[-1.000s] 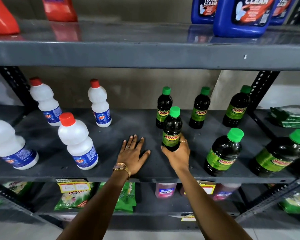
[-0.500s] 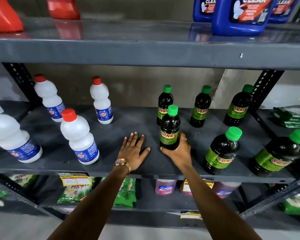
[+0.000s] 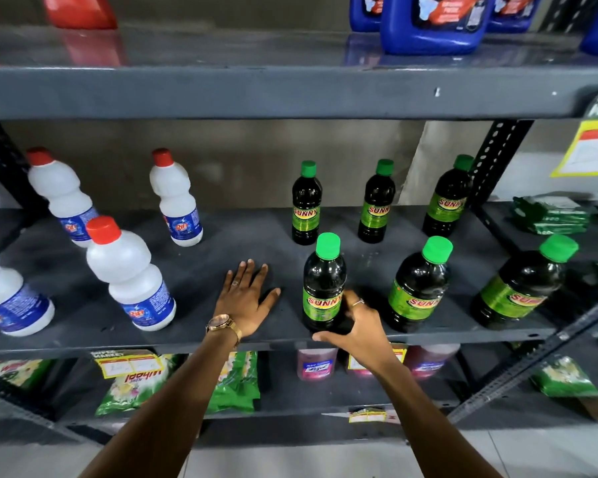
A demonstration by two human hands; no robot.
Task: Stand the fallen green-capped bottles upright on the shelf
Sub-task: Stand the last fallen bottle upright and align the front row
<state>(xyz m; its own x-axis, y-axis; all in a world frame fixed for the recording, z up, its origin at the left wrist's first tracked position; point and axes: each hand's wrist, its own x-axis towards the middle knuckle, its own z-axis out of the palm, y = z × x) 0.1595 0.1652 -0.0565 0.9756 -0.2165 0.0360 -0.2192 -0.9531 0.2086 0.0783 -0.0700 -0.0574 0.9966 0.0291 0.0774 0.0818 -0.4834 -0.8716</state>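
Bottle stands upright near the shelf front edge, right hand wrapped around its base; left hand lies flat, fingers spread, holding nothing.

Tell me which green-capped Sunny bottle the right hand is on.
The front-row left bottle, nearest the shelf edge. The right hand wraps its base; the other five stand untouched. The left hand lies flat beside it.

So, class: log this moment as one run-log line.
left hand: flat on grey metal shelf | right hand: gripping dark green-capped plastic bottle, upright | fallen bottles: none seen
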